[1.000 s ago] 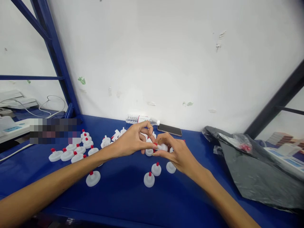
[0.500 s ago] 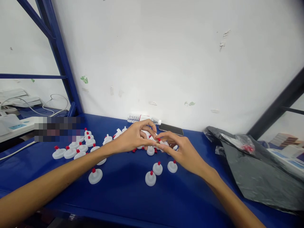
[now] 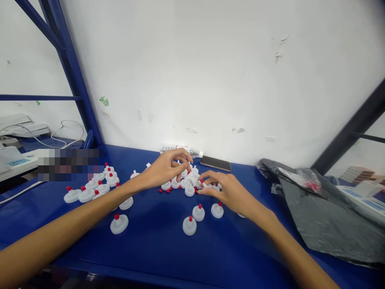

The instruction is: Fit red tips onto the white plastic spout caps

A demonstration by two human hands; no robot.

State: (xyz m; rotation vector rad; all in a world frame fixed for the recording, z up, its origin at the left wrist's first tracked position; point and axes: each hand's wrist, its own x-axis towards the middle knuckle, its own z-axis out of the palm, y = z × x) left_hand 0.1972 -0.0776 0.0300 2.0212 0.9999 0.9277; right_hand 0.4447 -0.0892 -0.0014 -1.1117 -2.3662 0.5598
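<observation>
Pinching a red-tipped cap (image 3: 207, 185), right hand (image 3: 227, 188) in front of the phone (image 3: 215, 163); left hand (image 3: 165, 167), loosely spread, left of it.

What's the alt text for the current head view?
The right hand pinches a red-tipped white piece; the left hand, loosely curled, is over white pieces and red caps on a blue table. More red-tipped pieces stand nearby; a bottle and phone lie by the wall.

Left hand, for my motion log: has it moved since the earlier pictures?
Yes: judged against the phone, the left hand has moved leftward and slightly up in the view, and is now apart from the right hand.
</observation>
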